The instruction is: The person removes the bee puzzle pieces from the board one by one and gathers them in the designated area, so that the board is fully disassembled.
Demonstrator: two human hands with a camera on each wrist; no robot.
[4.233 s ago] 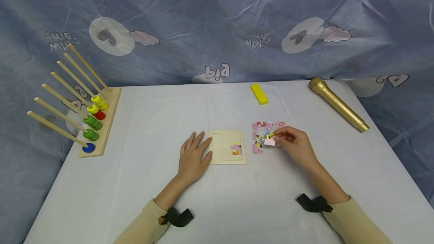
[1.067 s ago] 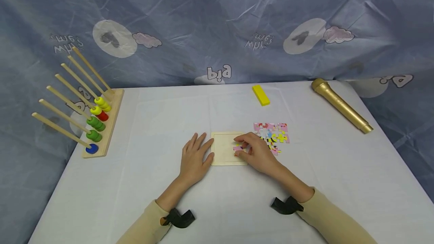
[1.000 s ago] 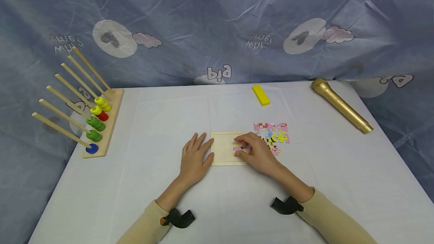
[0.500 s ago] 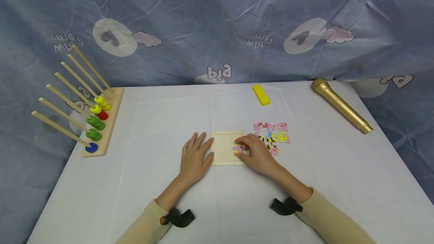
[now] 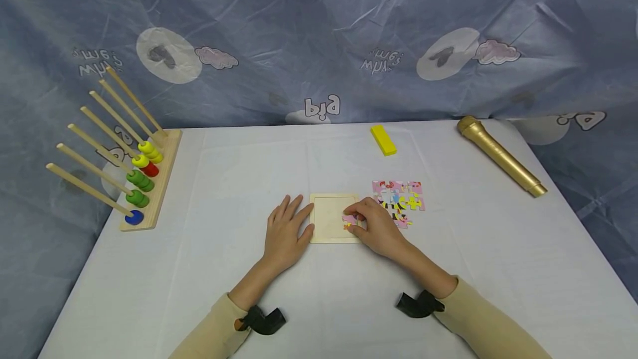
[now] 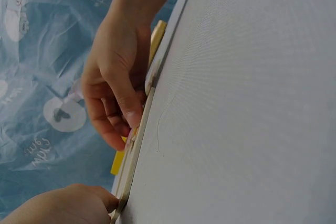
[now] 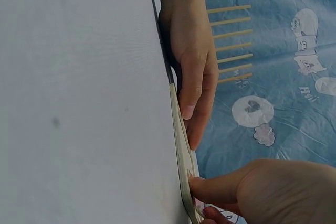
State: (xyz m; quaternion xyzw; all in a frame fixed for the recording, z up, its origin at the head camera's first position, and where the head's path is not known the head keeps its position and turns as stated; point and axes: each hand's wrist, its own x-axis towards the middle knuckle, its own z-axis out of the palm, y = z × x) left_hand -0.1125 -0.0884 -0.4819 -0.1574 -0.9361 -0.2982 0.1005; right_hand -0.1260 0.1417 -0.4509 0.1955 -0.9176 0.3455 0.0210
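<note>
A square wooden puzzle tray [image 5: 326, 218] lies flat on the table. My left hand [image 5: 285, 237] rests at its left side, fingers spread, with thumb and index finger touching the edge. Over the tray's right side, my right hand [image 5: 377, 228] pinches a pink puzzle piece [image 5: 350, 219] between thumb and curled fingers. The hand partly covers that piece, so whether it interlocks with another piece in the tray cannot be told. Just right of the tray lie several loose puzzle pieces [image 5: 399, 188], some behind the right hand. The left wrist view also shows the right hand [image 6: 118, 74] pinching low at the tray.
A wooden bead rack [image 5: 161, 181] with upright pegs and coloured beads stands at the table's left. Behind the pieces lies a yellow block [image 5: 383, 140]. A gold toy microphone [image 5: 502, 155] lies at the back right. A patterned curtain [image 5: 279, 43] hangs behind.
My right hand has moved left from the loose pieces to the tray with a piece. Over the last second its fingers shift only slightly there. The left hand stays at the tray's edge.
</note>
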